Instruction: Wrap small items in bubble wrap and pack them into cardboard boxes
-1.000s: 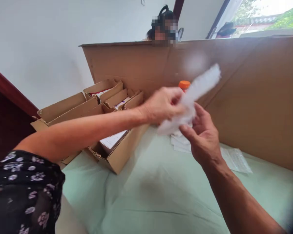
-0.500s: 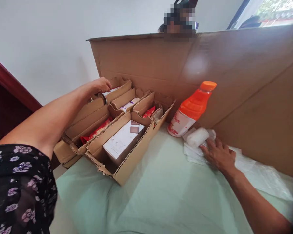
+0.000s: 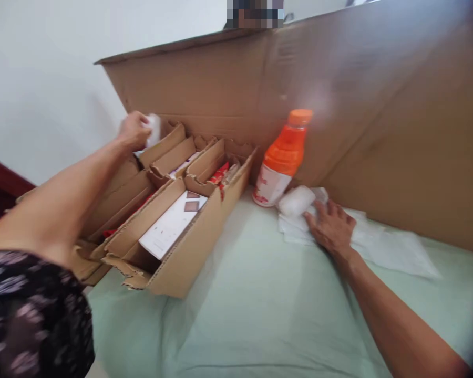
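My left hand (image 3: pixel 135 131) is closed around a small white roll (image 3: pixel 153 130), held just above the far-left compartment of the cardboard boxes. The roll is slightly blurred, so its material is unclear. On the right, my right hand (image 3: pixel 333 226) lies with fingers spread on flat, clear plastic bags (image 3: pixel 394 252). Close to its thumb side is another white roll (image 3: pixel 297 201), resting on the plastic. An orange bottle (image 3: pixel 280 160) with a white label leans a little behind that roll.
Open cardboard boxes (image 3: pixel 189 262) at left hold a white printed box (image 3: pixel 171 223), red packets (image 3: pixel 219 172) and other packs. A tall cardboard panel (image 3: pixel 197 86) stands behind, with a person partly visible above it. Green cloth (image 3: pixel 260 304) covers the surface.
My left hand has lifted out of the far-left compartment, and a white roll now shows in its fingers. My right hand stays on the plastic. The view has shifted right.
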Demonstrator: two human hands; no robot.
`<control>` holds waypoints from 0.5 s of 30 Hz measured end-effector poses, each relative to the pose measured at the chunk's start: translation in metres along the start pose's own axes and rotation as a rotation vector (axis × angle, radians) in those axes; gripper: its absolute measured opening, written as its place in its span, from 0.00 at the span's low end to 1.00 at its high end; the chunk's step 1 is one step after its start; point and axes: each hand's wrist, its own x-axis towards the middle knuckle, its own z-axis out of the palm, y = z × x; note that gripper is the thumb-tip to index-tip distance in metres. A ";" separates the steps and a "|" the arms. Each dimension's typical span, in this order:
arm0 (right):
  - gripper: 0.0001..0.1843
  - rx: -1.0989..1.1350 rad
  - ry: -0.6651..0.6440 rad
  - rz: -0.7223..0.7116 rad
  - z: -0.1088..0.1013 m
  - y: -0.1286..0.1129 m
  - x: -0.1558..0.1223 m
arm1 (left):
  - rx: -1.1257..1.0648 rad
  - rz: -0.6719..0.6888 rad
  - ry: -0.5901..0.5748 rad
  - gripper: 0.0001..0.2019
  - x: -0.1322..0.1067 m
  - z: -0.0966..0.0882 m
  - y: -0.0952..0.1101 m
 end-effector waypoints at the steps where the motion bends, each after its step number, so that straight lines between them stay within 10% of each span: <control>1: 0.34 0.007 -0.018 0.004 -0.004 0.000 -0.001 | -0.005 -0.015 0.063 0.21 -0.012 -0.009 0.007; 7: 0.41 0.389 0.132 0.099 -0.061 -0.004 -0.019 | -0.414 0.338 0.257 0.20 -0.118 -0.032 0.072; 12: 0.46 1.211 -0.044 -0.316 -0.144 -0.067 -0.081 | -0.834 0.579 -0.283 0.10 -0.196 0.001 0.150; 15: 0.36 1.391 -0.076 -0.326 -0.171 -0.090 -0.101 | -0.893 0.657 -0.624 0.12 -0.216 0.004 0.169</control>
